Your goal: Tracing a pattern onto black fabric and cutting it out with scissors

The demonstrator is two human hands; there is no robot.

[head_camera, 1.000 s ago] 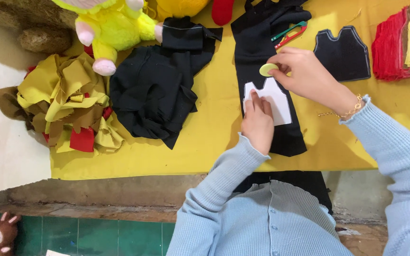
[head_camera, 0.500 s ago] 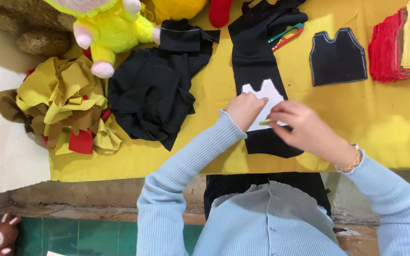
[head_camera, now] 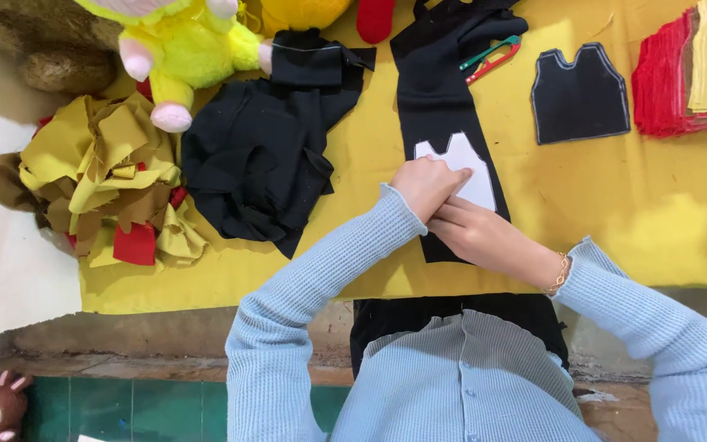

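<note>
A white vest-shaped paper template (head_camera: pixel 470 173) lies on a long black cloth strip (head_camera: pixel 439 98) spread over the yellow table cover (head_camera: pixel 615 205). My left hand (head_camera: pixel 425 185) presses down on the template's left lower part with curled fingers. My right hand (head_camera: pixel 478 235), with a bracelet at the wrist, lies just below it on the black strip. Its fingers are together and point up-left under my left hand. Whatever its fingertips hold is hidden.
A cut black vest piece (head_camera: pixel 578 94) lies to the right, with red and green snips (head_camera: pixel 491 56) above the strip. Stacked red and yellow pieces (head_camera: pixel 697 65) sit far right. Crumpled black cloth (head_camera: pixel 263 155), yellow and red scraps (head_camera: pixel 108 180) and a yellow plush toy (head_camera: pixel 182 49) lie left.
My right hand, which held a small yellow-green piece above the template, has come down below it. My left hand has moved up onto the template's left side.
</note>
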